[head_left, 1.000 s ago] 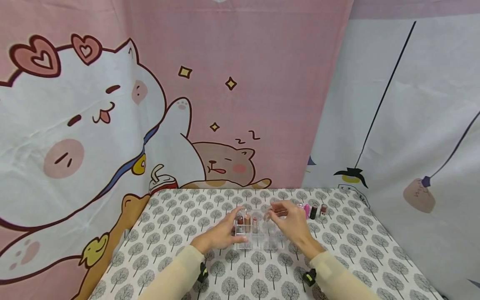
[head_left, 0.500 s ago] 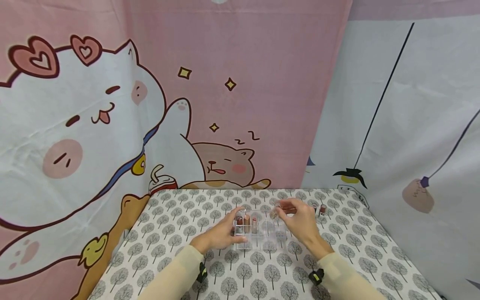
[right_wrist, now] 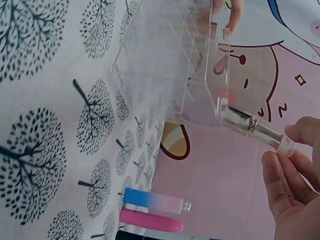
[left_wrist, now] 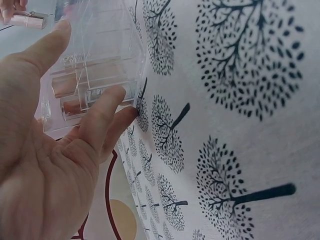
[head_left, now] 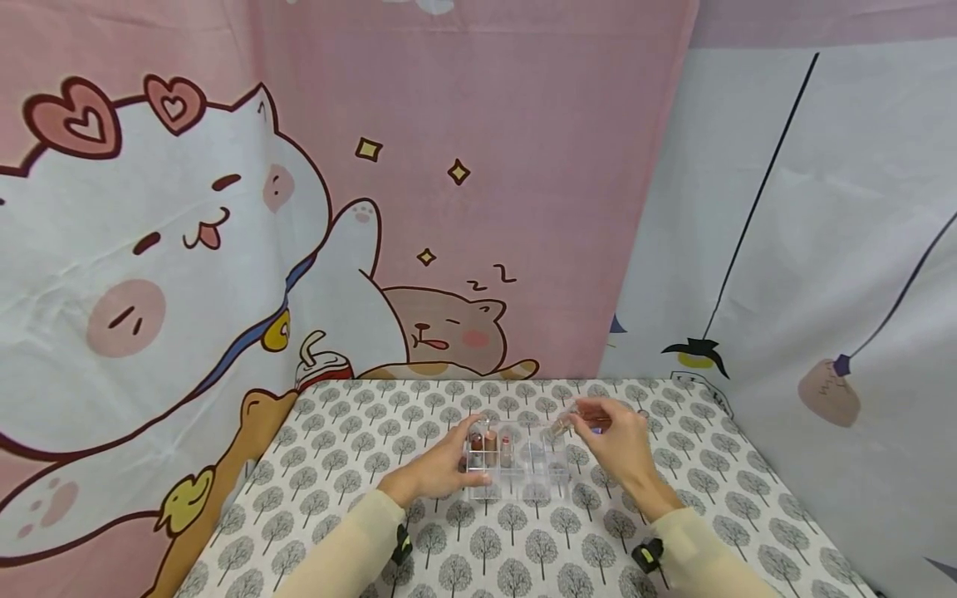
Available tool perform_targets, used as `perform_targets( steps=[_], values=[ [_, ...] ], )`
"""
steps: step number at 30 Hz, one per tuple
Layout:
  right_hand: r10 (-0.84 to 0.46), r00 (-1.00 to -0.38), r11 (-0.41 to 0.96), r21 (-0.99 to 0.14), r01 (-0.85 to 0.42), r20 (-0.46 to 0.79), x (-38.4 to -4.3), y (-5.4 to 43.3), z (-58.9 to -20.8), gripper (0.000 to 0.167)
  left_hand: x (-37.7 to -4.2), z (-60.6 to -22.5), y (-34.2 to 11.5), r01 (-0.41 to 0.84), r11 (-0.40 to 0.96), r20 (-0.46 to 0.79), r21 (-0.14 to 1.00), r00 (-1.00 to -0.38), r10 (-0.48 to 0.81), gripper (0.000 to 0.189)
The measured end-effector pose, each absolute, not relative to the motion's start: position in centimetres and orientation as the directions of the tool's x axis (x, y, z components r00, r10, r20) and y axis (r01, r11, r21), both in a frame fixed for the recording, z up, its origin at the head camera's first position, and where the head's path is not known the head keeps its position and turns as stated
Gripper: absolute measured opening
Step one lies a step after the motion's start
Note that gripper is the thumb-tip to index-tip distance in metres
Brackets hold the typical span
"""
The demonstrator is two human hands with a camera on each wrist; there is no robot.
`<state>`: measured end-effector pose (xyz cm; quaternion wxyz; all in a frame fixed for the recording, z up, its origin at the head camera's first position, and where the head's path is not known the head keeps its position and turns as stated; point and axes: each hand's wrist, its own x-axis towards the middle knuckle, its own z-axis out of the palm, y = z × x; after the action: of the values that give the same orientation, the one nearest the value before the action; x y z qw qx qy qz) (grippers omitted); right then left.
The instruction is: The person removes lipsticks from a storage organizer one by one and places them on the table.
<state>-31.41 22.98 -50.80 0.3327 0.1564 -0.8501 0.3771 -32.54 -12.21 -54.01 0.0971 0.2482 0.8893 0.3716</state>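
A clear acrylic lipstick organizer [head_left: 516,469] with divided compartments stands on the table. My left hand [head_left: 434,467] grips its left end, thumb in front and fingers around the side, as the left wrist view also shows. Several lipsticks stand in its left compartments, among them a brown one [head_left: 490,447] and a slim one with a reddish top [head_left: 506,451]. My right hand [head_left: 616,436] pinches a shiny gold lipstick tube [right_wrist: 255,127] by its clear end between thumb and fingers. The tube slants, its other end at the organizer's upper right corner; whether they touch I cannot tell.
Beyond my right hand, a blue-and-pink tube [right_wrist: 152,200], a bright pink tube [right_wrist: 150,220] and a dark one [right_wrist: 134,235] stand on the tree-print tablecloth [head_left: 486,544]. Cartoon-printed curtains [head_left: 553,208] hang behind and beside the table.
My right hand has shifted right with the lipstick, from over the organizer's middle to its right end, and now hides the tubes behind it. My left hand keeps its hold.
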Motion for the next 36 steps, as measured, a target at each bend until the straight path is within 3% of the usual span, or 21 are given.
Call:
perform_targets(
  steps=[6, 16, 36],
  values=[
    [0.014, -0.757, 0.641, -0.587, -0.495, 0.654, -31.2, 23.8, -50.8, 0.024, -32.5, -54.0, -12.2, 0.372, 0.607, 0.012, 0.702, -0.859, 0.512, 0.114],
    [0.04, -0.715, 0.682, -0.542, -0.491, 0.698, -31.5, 25.8, -51.5, 0.023, -32.3, -54.0, -12.1, 0.371, 0.603, 0.019, 0.706, -0.862, 0.507, 0.115],
    [0.052, -0.809, 0.724, -0.58, -0.373, 0.586, -32.1, 28.1, -53.9, 0.026, -32.3, -54.0, -12.2, 0.379, 0.6, 0.026, 0.705, -0.859, 0.512, 0.115]
  ],
)
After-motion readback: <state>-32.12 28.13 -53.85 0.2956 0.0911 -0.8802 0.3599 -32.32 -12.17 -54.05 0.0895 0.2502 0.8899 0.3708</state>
